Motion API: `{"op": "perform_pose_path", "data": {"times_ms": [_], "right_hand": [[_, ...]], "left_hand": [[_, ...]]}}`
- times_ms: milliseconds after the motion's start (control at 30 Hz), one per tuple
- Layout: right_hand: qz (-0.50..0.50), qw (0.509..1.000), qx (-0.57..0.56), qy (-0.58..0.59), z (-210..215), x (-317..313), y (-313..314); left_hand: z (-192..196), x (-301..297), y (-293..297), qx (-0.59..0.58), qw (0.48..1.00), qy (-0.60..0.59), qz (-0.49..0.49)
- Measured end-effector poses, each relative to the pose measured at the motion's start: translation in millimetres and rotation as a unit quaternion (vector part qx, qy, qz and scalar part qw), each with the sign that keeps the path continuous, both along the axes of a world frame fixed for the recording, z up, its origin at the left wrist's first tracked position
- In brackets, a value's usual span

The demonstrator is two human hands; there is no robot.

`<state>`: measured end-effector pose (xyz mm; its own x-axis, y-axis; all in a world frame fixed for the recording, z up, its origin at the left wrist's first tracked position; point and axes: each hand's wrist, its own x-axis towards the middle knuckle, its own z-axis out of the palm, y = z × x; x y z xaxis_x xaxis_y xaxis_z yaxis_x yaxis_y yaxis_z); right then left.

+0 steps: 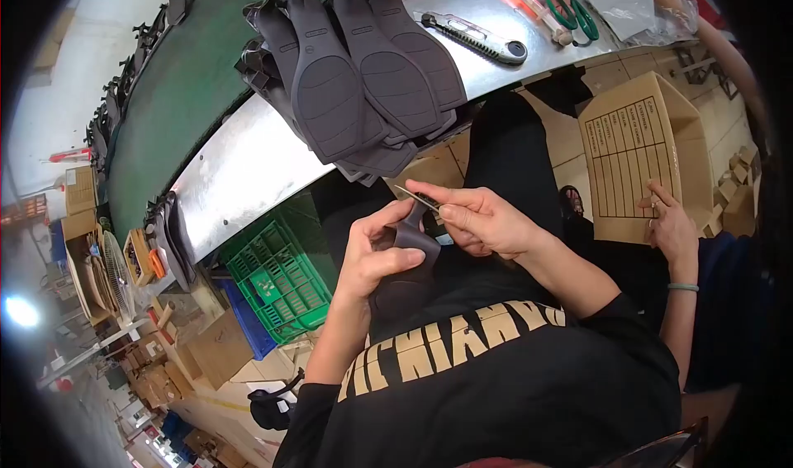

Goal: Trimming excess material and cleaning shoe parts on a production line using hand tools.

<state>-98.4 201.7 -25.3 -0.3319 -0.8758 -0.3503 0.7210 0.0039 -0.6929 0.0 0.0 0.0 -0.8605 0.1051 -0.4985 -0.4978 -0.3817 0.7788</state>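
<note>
My left hand (368, 257) is closed around a dark grey moulded rubber piece (415, 235) in front of my chest. It resembles the sole-shaped pieces with narrow straps (330, 104) piled on the bench edge. In my right hand (496, 220), a slim pointed blade (423, 198) is pinched between thumb and fingers, its tip against or very near the top of the rubber piece. Whether the two touch is hard to make out. My fingers cover the blade's handle end and much of the piece.
A grey utility knife (475, 37) and green-handled scissors (578, 18) lie on the metal bench (248, 158), beside a green conveyor belt (186, 96). A green crate (281, 278) stands below left. At right, another person's hand (673, 228) touches an open cardboard box (628, 158).
</note>
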Motion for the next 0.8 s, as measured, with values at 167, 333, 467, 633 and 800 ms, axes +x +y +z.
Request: {"op": "perform_pose_path", "data": {"times_ms": [167,333,467,633,800], "right_hand": [[-0.002,0.996,-0.044,-0.076,2.2,-8.2,4.4],[-0.063,0.995,-0.009,0.079,26.0,-24.7,0.8],[-0.292,0.821,0.121,0.476,54.5,-100.8,-0.6],[-0.326,0.514,0.349,0.712,22.9,-203.4,14.0],[-0.265,0.48,0.415,0.726,4.6,-224.8,-7.6]], "left_hand": [[12.0,-8.6,8.8,-0.016,0.999,0.048,0.01],[27.6,-16.2,0.7,-0.044,0.994,0.097,0.001],[53.9,-21.2,-34.1,-0.24,0.887,0.394,0.032],[88.3,-4.7,-45.0,-0.529,0.761,0.372,-0.046],[22.9,23.5,-26.3,-0.33,0.849,0.409,-0.053]]}}
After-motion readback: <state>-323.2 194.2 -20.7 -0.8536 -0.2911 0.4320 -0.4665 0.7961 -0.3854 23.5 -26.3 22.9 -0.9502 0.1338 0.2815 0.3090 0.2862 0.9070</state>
